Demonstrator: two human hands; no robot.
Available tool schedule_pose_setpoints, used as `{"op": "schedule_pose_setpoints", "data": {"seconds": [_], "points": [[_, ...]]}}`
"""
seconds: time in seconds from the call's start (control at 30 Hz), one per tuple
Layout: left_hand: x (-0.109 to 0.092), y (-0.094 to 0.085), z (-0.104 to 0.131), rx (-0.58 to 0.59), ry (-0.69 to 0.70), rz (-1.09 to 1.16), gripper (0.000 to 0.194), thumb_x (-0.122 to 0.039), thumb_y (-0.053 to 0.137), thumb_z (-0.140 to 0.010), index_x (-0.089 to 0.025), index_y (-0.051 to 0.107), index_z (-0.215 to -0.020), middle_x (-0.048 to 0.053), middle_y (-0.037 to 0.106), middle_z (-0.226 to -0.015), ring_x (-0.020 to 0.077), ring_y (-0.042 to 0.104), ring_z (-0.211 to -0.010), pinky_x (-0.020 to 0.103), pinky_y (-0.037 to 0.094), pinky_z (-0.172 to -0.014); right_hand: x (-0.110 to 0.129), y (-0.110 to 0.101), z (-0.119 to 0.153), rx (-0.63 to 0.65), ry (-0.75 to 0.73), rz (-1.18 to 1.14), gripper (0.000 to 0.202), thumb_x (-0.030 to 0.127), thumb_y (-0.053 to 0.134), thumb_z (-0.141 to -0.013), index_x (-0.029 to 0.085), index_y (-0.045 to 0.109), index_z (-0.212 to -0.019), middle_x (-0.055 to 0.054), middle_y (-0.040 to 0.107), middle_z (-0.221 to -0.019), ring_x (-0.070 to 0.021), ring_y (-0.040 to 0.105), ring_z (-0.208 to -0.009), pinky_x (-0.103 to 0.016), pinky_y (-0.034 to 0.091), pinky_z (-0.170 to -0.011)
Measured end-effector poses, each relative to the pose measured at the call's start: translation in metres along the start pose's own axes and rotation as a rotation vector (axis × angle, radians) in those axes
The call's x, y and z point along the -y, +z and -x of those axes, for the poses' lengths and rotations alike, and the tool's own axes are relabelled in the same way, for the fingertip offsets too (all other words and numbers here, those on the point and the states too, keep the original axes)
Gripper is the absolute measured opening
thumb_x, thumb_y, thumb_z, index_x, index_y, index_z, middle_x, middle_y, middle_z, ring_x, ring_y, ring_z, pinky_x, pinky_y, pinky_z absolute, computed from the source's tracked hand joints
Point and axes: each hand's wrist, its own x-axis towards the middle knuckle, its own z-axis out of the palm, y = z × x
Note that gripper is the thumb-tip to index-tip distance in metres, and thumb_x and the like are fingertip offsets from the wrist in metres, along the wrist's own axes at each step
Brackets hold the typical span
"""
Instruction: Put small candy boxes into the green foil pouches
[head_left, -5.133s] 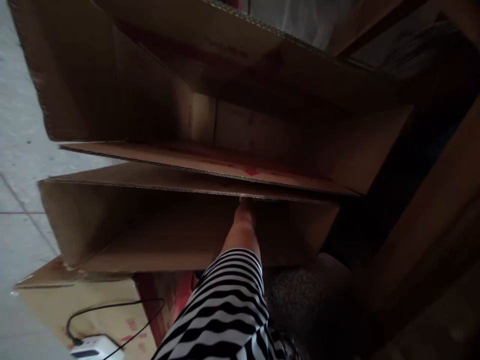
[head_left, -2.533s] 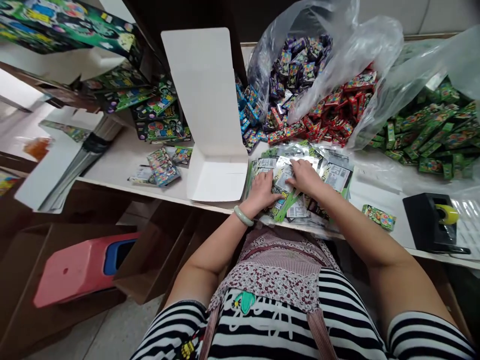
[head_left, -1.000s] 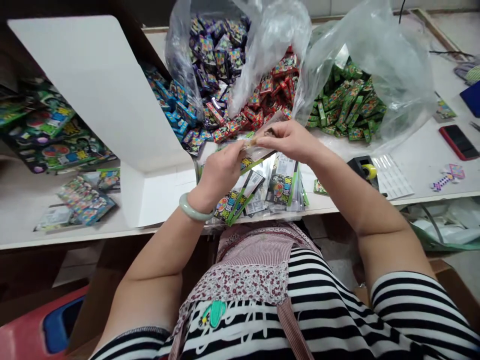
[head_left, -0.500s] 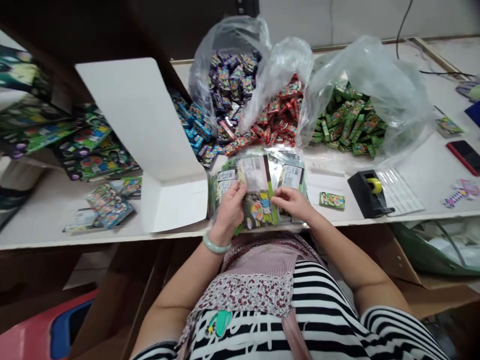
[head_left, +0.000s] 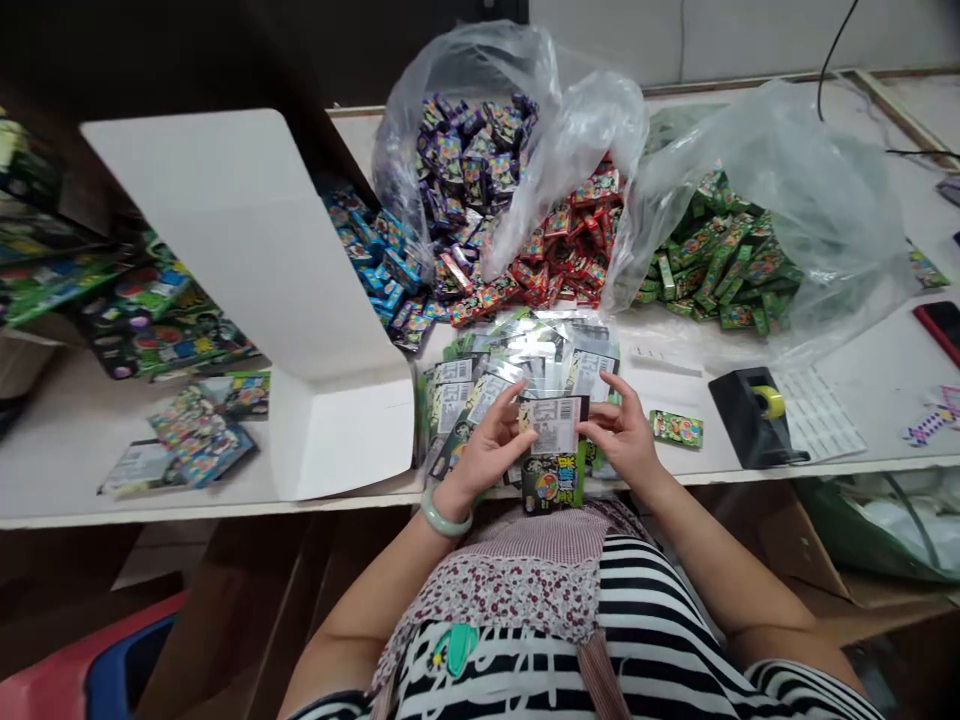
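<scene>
Between both hands is a printed packet [head_left: 553, 470], green and black at the bottom with a pale label and barcode on its upper half. My left hand [head_left: 491, 445] pinches its left edge, thumb on the front. On the packet's right edge, my right hand [head_left: 621, 430] grips with thumb and fingers. Beneath and behind the hands lies a spread pile of similar packets [head_left: 454, 395] with shiny clear tops. Left of that pile stands a white carton [head_left: 360, 430], its tall flap raised. A small green box [head_left: 676, 428] lies to the right of my right hand.
Clear bags [head_left: 847, 200] along the back hold small purple, red and green boxes; blue boxes [head_left: 382, 260] lie beside them. A black tape dispenser [head_left: 739, 420] stands at right near a red phone [head_left: 941, 330]. Printed cartons [head_left: 172, 320] are stacked at left.
The packet has come toward my body and slightly right, off the pile. My right hand, earlier beside it, now grips its right edge. The whole view has shifted a little.
</scene>
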Motion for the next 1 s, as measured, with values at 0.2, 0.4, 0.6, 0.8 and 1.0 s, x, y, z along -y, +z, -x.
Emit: {"op": "schedule_pose_setpoints", "data": {"seconds": [0.2, 0.4, 0.6, 0.8, 1.0], "points": [[0.0, -0.007, -0.009, -0.194, 0.041, -0.143, 0.024, -0.044, 0.063, -0.093, -0.022, 0.065, -0.102, 0.004, 0.069, -0.092, 0.0153, 0.066, -0.085, 0.029, 0.055, -0.079, 0.0, -0.001, -0.011, 0.203, 0.025, 0.133, 0.033, 0.042, 0.067, -0.087, 0.028, 0.061, -0.116, 0.0, 0.07, -0.087, -0.0149, 0.066, -0.07, -0.031, 0.056, -0.066], [-0.01, -0.005, -0.018, -0.22, -0.063, 0.008, 0.026, -0.042, 0.07, -0.088, -0.021, 0.066, -0.104, 0.006, 0.076, -0.1, 0.0174, 0.071, -0.093, 0.031, 0.056, -0.081, 0.025, -0.003, -0.031, 0.22, -0.043, 0.174, 0.017, 0.038, 0.065, -0.086, 0.022, 0.064, -0.088, -0.004, 0.067, -0.09, -0.017, 0.063, -0.086, -0.027, 0.052, -0.062], [-0.026, -0.003, -0.014, -0.177, 0.043, -0.036, 0.015, -0.035, 0.075, -0.085, -0.02, 0.073, -0.085, 0.006, 0.076, -0.093, 0.0177, 0.072, -0.09, 0.033, 0.057, -0.086, 0.043, -0.005, -0.029, 0.275, -0.058, 0.206, 0.019, 0.039, 0.07, -0.082, 0.023, 0.064, -0.089, -0.005, 0.064, -0.093, -0.0173, 0.062, -0.086, -0.026, 0.053, -0.059], [-0.032, 0.002, -0.014, -0.165, -0.021, 0.021, 0.019, -0.035, 0.08, -0.079, -0.019, 0.071, -0.085, 0.003, 0.072, -0.082, 0.014, 0.067, -0.075, 0.028, 0.055, -0.07, 0.058, 0.003, -0.027, 0.313, -0.122, 0.33, 0.02, 0.04, 0.07, -0.083, 0.022, 0.062, -0.081, -0.003, 0.066, -0.083, -0.0147, 0.06, -0.074, -0.027, 0.052, -0.058], [-0.029, -0.005, -0.016, -0.029, 0.063, -0.025, 0.021, -0.034, 0.073, -0.087, -0.018, 0.067, -0.074, 0.004, 0.069, -0.082, 0.0143, 0.065, -0.078, 0.031, 0.053, -0.075, 0.057, 0.004, -0.028, 0.358, -0.115, 0.389, 0.025, 0.043, 0.067, -0.087, 0.021, 0.065, -0.075, -0.005, 0.068, -0.079, -0.0167, 0.063, -0.074, -0.028, 0.05, -0.059]]}}
